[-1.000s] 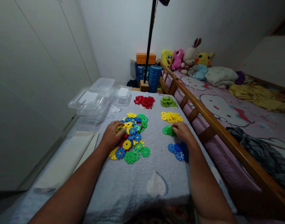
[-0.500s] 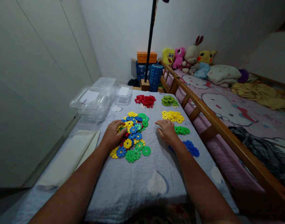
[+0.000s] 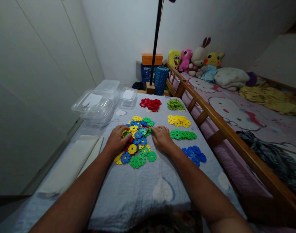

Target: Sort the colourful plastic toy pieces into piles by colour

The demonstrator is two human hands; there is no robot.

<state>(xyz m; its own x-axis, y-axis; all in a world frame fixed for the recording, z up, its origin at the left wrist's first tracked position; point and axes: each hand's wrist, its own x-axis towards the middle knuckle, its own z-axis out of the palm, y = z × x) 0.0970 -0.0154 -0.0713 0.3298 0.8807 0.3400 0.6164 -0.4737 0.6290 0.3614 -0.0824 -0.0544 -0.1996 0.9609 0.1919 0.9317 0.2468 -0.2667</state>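
A mixed pile of slotted plastic flower discs [image 3: 138,134] in yellow, blue, green and red lies on the cloth between my hands. At the pile's left edge rests my left hand [image 3: 117,139], its thumb apart from the bent fingers, over a few yellow and red discs. My right hand [image 3: 161,137] is at the right edge, fingertips by a green disc [image 3: 150,130], thumb and fingers apart. Sorted groups lie beyond and to the right: red discs [image 3: 150,104], light green discs [image 3: 175,105], yellow discs [image 3: 179,120], green discs [image 3: 183,134] and blue discs [image 3: 194,155].
Clear plastic containers [image 3: 92,103] are stacked at the back left, with a smaller clear box [image 3: 127,95] beside them. Folded pale cloth [image 3: 70,165] lies at the left. A wooden bed rail [image 3: 211,121] borders the table's right side. A black pole [image 3: 154,45] stands behind.
My right hand has moved left from beside the sorted green discs to the right edge of the mixed pile. My left hand has stayed in place.
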